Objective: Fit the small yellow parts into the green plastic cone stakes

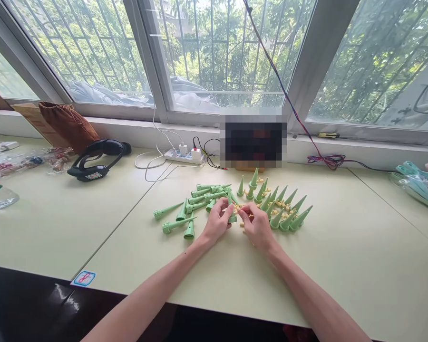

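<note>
Near the middle of the table, my left hand (218, 217) is closed around a green plastic watering spike (232, 218), held upright with its cap end down. My right hand (256, 223) pinches a small yellow valve piece (237, 208) against the side of that spike; how far it sits in is too small to tell. To the left of my hands several green spikes (173, 225) lie or stand in a loose heap. On the right, several more spikes (294, 221) stand in a cluster, with small yellow pieces (283, 204) among them.
At the back are a power strip (185, 156) with plugs and a blurred dark screen (253, 142). A black headset (98, 161), a brown pouch (66, 126) and a bottle (0, 194) are on the left. Bundled cable (326, 160) and plastic-wrapped items (419, 183) lie right.
</note>
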Demonstrator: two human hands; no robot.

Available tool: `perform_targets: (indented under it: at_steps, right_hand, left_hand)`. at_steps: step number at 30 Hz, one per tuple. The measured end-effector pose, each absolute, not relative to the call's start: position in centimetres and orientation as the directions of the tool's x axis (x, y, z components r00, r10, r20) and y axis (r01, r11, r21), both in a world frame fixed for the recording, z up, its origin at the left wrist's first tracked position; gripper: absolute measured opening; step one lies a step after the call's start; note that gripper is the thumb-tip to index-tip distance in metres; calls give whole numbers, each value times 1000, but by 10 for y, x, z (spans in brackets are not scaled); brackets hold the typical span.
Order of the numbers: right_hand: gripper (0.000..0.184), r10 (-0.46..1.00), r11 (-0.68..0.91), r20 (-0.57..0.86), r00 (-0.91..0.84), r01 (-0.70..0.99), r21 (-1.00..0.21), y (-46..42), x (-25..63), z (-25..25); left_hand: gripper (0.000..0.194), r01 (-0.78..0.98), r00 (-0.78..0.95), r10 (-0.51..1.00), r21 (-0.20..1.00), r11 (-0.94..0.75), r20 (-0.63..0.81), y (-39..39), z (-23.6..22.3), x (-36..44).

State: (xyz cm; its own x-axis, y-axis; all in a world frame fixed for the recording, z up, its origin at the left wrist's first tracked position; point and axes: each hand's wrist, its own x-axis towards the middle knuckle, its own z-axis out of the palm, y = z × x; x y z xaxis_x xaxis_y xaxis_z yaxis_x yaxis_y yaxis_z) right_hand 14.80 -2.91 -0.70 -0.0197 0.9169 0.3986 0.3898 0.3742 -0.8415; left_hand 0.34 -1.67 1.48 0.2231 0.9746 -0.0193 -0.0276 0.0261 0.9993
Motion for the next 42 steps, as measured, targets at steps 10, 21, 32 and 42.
perform_targets:
  at_steps: [10, 21, 32, 42]
  right_hand:
    - [28, 917, 374, 398, -27, 410, -832, -29, 149, -7]
    - [39, 862, 459, 503, -60, 513, -725, -27, 149, -9]
    - [44, 896, 406, 440, -62, 520, -752, -26, 149, -10]
    - [29, 890, 422, 451, -67, 492, -762, -27, 151, -5]
  left_hand:
    - [35, -33, 255, 967, 999, -21, 28, -19, 14, 4]
    - [32, 4, 295, 949, 993, -116, 110, -18, 8, 3]
    - [29, 62, 286, 922, 955, -291, 262, -18, 1, 4]
    - [34, -68, 226, 972, 996, -51, 65, -15, 12, 4]
